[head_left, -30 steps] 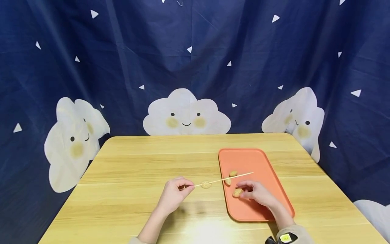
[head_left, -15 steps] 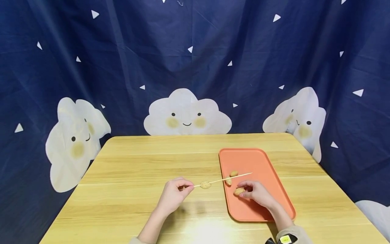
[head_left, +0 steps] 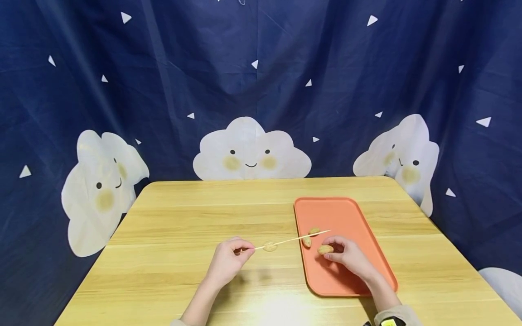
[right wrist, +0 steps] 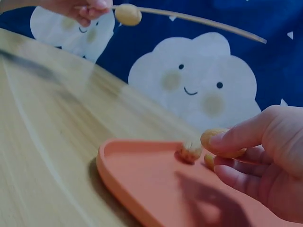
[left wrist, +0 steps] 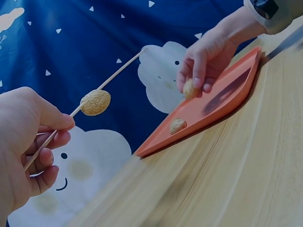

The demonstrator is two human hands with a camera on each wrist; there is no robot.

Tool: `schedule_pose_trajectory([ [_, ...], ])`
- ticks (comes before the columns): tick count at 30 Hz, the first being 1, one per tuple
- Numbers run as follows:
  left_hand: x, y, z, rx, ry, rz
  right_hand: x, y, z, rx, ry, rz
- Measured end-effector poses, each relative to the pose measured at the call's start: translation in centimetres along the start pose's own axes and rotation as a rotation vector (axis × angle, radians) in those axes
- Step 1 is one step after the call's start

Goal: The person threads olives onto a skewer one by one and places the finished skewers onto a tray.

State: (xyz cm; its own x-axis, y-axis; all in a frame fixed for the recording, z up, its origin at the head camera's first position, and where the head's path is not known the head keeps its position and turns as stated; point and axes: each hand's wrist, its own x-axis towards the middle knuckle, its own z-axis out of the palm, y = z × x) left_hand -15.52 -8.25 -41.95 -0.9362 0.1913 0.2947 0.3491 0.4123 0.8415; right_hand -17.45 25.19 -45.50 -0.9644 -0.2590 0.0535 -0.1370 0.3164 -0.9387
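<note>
Head view, from its left: a dark blue curtain printed with smiling white clouds and small triangles hangs behind the pale wooden worktop, one cloud beside the left edge. Over the worktop, between that edge and an orange tray, my left hand pinches a thin skewer in a narrow grip; the left wrist view shows its lower end running across my bent fingers. One wrinkled tan piece, the skewered lump, sits just beyond my thumb without touching it, the stick showing on both sides. From there the skewer slants up to the right, its far tip crossing above the tray's left edge. Close to that edge, about halfway along, the nearer lump and the farther lump lie side by side in the tray; I cannot tell whether they touch. Raised clear of the tray floor, the gripped lump is held between the thumb and fingers of my right hand, whose shadow falls on the tray. A beige sleeve and a dark wrist device with a yellow face follow, at the near edge.
</note>
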Motion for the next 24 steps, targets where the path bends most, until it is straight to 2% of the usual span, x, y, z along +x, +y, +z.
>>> schedule_pose_trajectory([
  [6,-0.1,-0.1,-0.4,0.006,0.009,-0.021,-0.1,-1.4,0.0,0.077,0.042,-0.003],
  [11,-0.3,-0.3,-0.6,0.032,0.025,-0.021,-0.1,-2.3,-0.1,0.111,0.08,-0.05],
  [24,-0.7,-0.7,-1.0,0.063,0.027,-0.005,-0.2,-3.5,-1.0,0.255,0.041,-0.178],
])
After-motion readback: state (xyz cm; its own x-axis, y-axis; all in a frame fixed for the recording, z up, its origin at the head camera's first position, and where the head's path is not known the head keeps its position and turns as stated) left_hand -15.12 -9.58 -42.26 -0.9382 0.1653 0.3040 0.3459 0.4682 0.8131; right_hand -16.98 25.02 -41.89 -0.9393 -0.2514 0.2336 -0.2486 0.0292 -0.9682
